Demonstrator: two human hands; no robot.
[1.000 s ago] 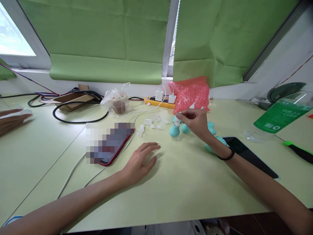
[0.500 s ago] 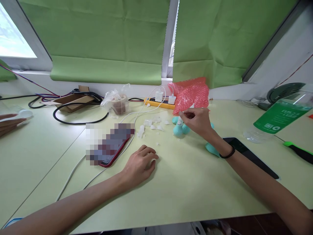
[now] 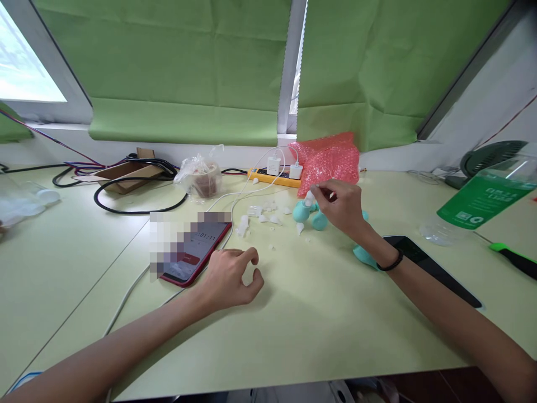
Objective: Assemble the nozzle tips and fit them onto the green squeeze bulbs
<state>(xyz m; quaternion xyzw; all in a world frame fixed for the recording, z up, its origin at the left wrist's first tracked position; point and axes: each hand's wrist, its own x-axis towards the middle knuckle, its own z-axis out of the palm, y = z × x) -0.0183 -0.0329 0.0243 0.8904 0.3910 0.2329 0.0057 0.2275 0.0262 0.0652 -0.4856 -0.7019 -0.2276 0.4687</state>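
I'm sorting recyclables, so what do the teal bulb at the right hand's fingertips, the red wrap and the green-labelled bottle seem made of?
Teal bulb at the right hand: rubber or soft plastic, perhaps; smooth, evenly coloured, with a dull sheen. Red wrap: probably plastic bubble film; glossy, with many small highlights. Green-labelled bottle: likely clear plastic; shiny and partly see-through.

Part-hidden, cropped & too-small stuff on the counter (image 3: 319,336).
R hand (image 3: 339,204) hides tip of the white piece (image 3: 309,200) it's pinching, plus pt of teal bulbs (image 3: 364,215) behind; R forearm covers pt of tablet (image 3: 432,271). L forearm blocks a stretch of white cable (image 3: 128,296). Phone (image 3: 207,240) pixelated in pts. Bottle (image 3: 486,196) & green-black handle (image 3: 518,263) cropped at R edge, clear plastic (image 3: 20,204) at L, contents unclear. Tiny bits (image 3: 272,247) too sm. to ID.
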